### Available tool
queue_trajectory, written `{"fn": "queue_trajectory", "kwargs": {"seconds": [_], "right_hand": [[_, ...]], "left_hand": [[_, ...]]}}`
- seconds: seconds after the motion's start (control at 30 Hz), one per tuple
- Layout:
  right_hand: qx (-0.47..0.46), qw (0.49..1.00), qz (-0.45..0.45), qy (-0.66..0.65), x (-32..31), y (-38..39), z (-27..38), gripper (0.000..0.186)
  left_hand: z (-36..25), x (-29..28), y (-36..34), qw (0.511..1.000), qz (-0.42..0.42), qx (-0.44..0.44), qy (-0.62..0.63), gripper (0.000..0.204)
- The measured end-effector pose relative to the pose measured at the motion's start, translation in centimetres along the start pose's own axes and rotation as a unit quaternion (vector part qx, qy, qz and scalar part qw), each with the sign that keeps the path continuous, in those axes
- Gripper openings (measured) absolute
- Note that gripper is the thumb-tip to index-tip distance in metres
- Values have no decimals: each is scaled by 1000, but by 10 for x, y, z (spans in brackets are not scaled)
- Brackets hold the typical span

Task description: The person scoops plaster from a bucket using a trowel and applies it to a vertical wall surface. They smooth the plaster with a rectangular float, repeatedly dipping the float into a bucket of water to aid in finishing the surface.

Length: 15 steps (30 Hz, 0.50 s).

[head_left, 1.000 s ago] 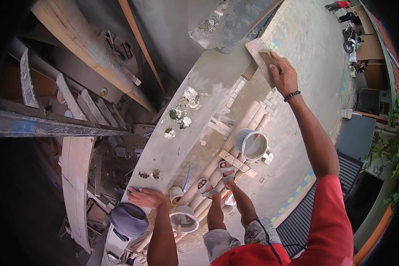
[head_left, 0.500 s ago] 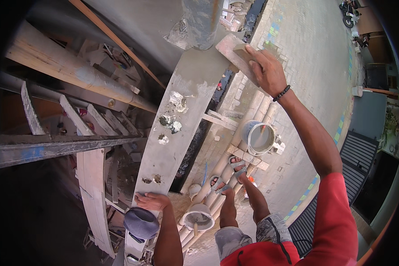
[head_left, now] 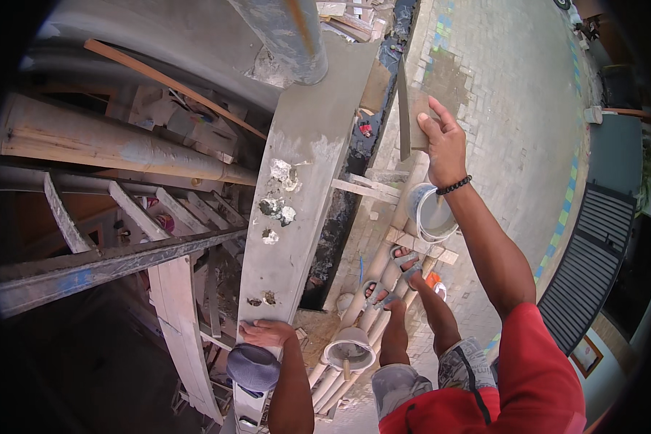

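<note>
My right hand [head_left: 445, 148], arm stretched up at the right, holds a flat plastering float [head_left: 412, 108] by its back, tilted almost edge-on, beside the long grey concrete beam [head_left: 300, 145]. The beam's upper part looks wet and smooth; lower down are ragged holes with white and dark patches. My left hand [head_left: 266, 333] rests on the beam's lower end with fingers laid on it, just above a dark grey cap [head_left: 253, 367]. A mottled column [head_left: 293, 36] meets the beam's top.
My sandalled feet stand on bamboo poles [head_left: 372, 286], with buckets [head_left: 430, 213] of grey mix on them. A dark drain [head_left: 322, 257] runs beside the beam. Left are a slatted frame [head_left: 123, 257] and poles; right, a paved lane [head_left: 513, 159] and a metal gate [head_left: 579, 260].
My right hand has drawn the float away from the beam's upper end and turned it upright, edge-on. My left hand stays on the beam. The view has shifted.
</note>
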State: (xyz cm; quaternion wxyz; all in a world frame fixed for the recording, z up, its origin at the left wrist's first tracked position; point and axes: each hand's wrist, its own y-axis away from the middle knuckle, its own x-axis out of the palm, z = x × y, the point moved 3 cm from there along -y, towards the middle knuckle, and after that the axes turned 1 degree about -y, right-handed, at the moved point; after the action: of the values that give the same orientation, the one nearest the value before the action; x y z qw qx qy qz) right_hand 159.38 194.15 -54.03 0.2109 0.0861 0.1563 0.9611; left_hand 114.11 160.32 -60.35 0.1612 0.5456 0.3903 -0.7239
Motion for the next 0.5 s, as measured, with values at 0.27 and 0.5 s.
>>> {"fn": "queue_trajectory", "kwargs": {"seconds": [0.27,0.5], "right_hand": [[70,991,-57,-99,31,-36,-6,48],[88,992,-17,-91,54,26,-24,50]], "left_hand": [[-7,-7,-3,1000,9,-5,25,48],[-12,-9,-4,999,12,3,32,49]]}}
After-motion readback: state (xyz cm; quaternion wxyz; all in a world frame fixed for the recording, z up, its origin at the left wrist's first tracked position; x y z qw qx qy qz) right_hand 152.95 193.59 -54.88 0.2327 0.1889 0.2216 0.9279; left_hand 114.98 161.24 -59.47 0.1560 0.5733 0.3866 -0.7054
